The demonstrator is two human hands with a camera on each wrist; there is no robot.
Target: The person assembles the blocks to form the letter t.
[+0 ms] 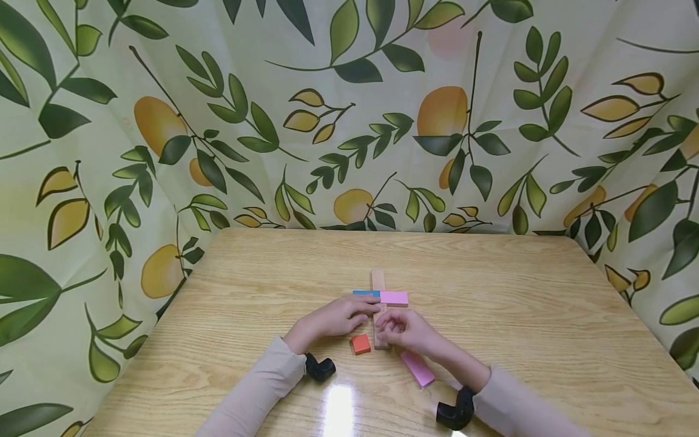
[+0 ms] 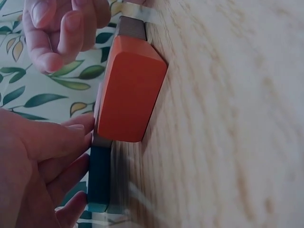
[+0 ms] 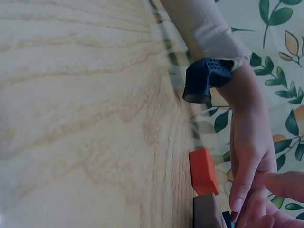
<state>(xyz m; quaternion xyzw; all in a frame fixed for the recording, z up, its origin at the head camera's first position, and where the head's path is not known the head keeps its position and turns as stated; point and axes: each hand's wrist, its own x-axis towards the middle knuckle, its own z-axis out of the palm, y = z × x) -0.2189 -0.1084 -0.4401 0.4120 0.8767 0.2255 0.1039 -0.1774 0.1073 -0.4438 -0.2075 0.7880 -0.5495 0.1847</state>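
Flat wooden and coloured blocks lie in a cross on the table. My left hand [image 1: 340, 314] reaches over its middle, fingers stretched out on the blue block [image 1: 364, 293] and beside it. A pink block [image 1: 394, 298] makes the right arm; plain wooden blocks [image 1: 378, 279] form the upright. Over the lower wooden block [image 1: 380, 345] hovers my right hand [image 1: 408, 329], loosely bent, with nothing seen between its fingers in the left wrist view. The orange-red block [image 2: 132, 90] sits left of that lower block, in front of my left hand.
Another pink block [image 1: 417, 369] lies slantwise below my right hand. Each wrist wears a black camera mount [image 1: 455, 409]. The wooden table [image 1: 491, 291] extends to a leaf-and-fruit patterned cloth [image 1: 349, 152] at the back and sides.
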